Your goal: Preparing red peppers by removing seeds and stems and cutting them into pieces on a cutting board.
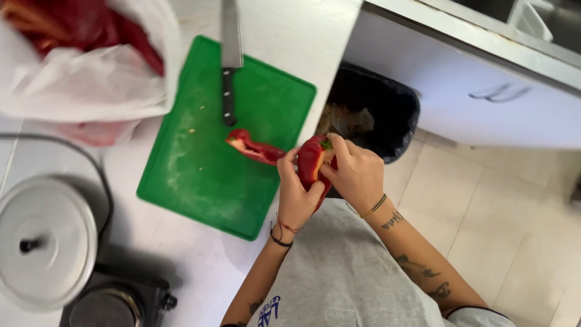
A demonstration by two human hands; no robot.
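Note:
Both my hands hold half of a red bell pepper (311,162) over the counter's edge, just above a black bin (387,115). My left hand (295,195) cups it from below. My right hand (356,172) grips its top, fingers at the green stem and core. Another red pepper piece (254,148) lies on the green cutting board (206,175), close to my left fingertips. A black-handled knife (229,60) rests on the far end of the board, blade pointing away.
A white plastic bag (85,85) with red peppers inside sits at the far left of the white counter (290,30). A lidded metal pot (45,242) stands on a burner at the near left. A white cabinet (478,91) is beyond the bin.

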